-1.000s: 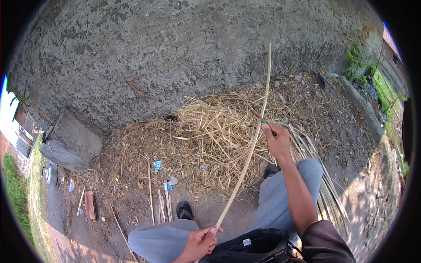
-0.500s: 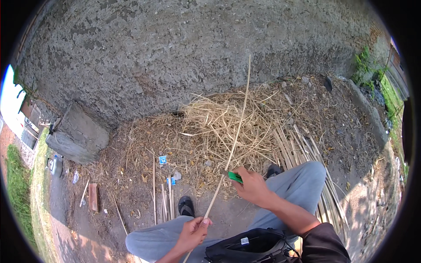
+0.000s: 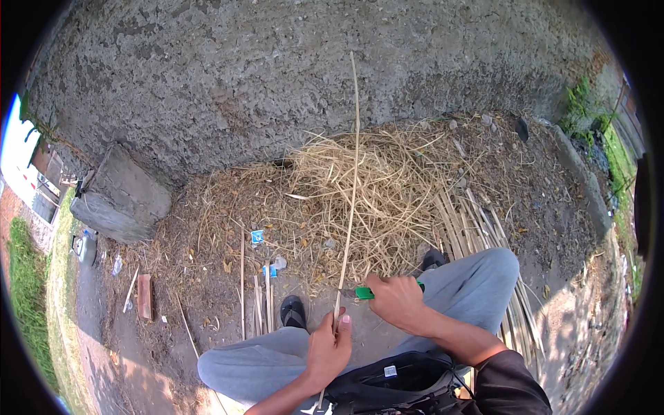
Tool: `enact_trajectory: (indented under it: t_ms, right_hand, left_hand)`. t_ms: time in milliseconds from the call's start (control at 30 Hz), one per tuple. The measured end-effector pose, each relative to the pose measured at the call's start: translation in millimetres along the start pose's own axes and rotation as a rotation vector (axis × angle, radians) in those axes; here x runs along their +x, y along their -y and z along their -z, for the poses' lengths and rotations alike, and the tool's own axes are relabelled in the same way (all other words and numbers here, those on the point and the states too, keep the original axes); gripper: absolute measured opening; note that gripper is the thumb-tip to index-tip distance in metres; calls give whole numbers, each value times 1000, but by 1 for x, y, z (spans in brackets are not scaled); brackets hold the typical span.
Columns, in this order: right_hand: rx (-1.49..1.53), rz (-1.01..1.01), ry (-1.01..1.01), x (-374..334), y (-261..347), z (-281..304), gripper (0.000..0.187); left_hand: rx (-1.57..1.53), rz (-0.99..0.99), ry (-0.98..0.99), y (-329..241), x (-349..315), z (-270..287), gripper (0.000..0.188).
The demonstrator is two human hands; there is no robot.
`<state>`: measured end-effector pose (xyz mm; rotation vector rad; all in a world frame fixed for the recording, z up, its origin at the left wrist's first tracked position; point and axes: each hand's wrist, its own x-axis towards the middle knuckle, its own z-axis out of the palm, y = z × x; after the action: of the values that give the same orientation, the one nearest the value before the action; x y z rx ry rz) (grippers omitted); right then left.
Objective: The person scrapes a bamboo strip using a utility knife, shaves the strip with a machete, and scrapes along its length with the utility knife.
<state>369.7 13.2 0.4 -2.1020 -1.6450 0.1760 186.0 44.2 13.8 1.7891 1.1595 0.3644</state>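
A long, thin, pale bamboo strip (image 3: 355, 162) rises from my lap past the straw heap, its far end in front of the wall. My left hand (image 3: 328, 349) is closed round its lower part, thumb along the strip. In my right hand (image 3: 398, 302) is a green-handled utility knife (image 3: 364, 293), gripped with the fingers wrapped round it. The knife's short blade points left and meets the strip, or lies very close to it, just above my left hand. Below my hands lies an open black bag (image 3: 408, 373) between my grey-trousered legs.
A heap of bamboo shavings (image 3: 373, 200) lies against the rough grey wall (image 3: 290, 69). Split bamboo strips (image 3: 477, 228) lie beside my right leg, and several more (image 3: 259, 304) near my left foot. A concrete block (image 3: 128, 197) and a brick (image 3: 144, 296) are at left.
My left hand has moved up and right along the picture, nearer the knife. The strip's far end has swung left and up, so it stands more upright. My right hand has shifted slightly downward.
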Motion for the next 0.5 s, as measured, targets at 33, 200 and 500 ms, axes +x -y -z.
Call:
enact_trajectory:
  t_ms: [33,200,500]
  right_hand:
    - [-3,0,1,-1,1,-1,9]
    - [9,85,39,-11,4,-15,7]
    - [-11,13,-119,4,-8,-40,15]
  left_hand:
    - [-97,6,-15,6,0,-2,29]
    - [-285,41,12,14,4,-5,29]
    - [-496,148,88,8,2,0,30]
